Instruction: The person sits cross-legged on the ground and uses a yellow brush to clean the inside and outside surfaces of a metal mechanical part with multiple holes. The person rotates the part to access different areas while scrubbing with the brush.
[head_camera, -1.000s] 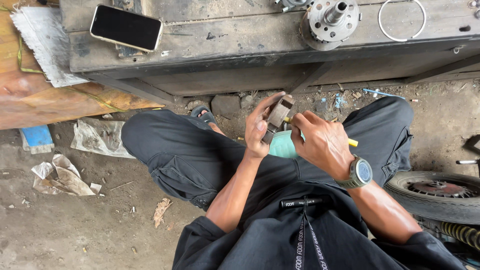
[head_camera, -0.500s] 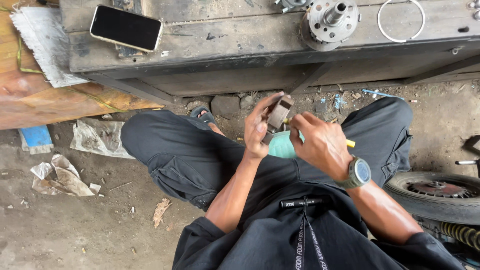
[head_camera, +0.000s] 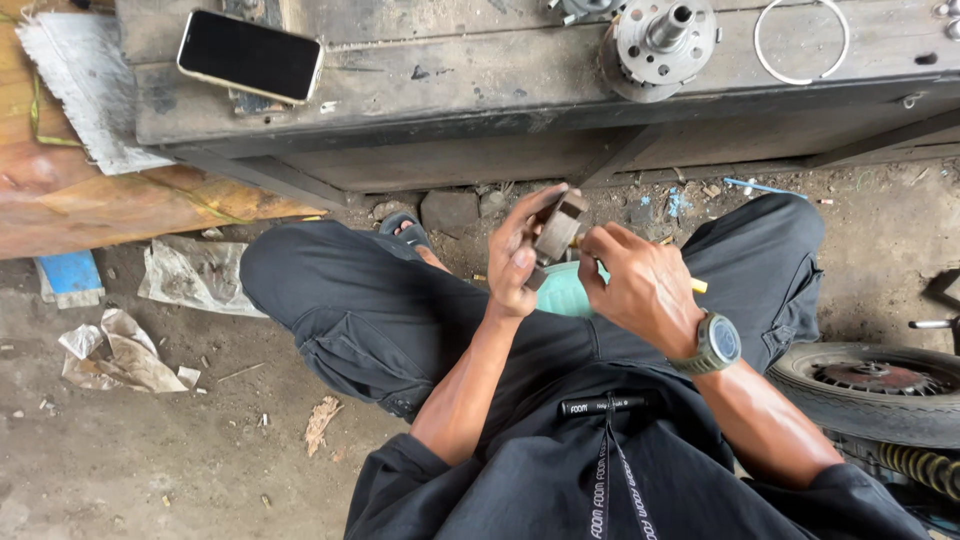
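I sit cross-legged in dark trousers on a dirt floor. My left hand (head_camera: 520, 255) holds a small brownish metal block (head_camera: 558, 226) upright between thumb and fingers, above my lap. My right hand (head_camera: 640, 285), with a green watch on its wrist, is closed around a tool with a yellow handle tip (head_camera: 699, 286) and touches the block's right side. A pale green object (head_camera: 566, 292) lies under both hands, mostly hidden by them.
A worn wooden bench (head_camera: 450, 90) stands in front, carrying a black phone (head_camera: 252, 56), a round metal hub (head_camera: 662, 38) and a thin metal ring (head_camera: 800, 40). A small tyre (head_camera: 870, 385) lies at right. Crumpled paper (head_camera: 120, 350) and a blue scrap (head_camera: 70, 275) lie at left.
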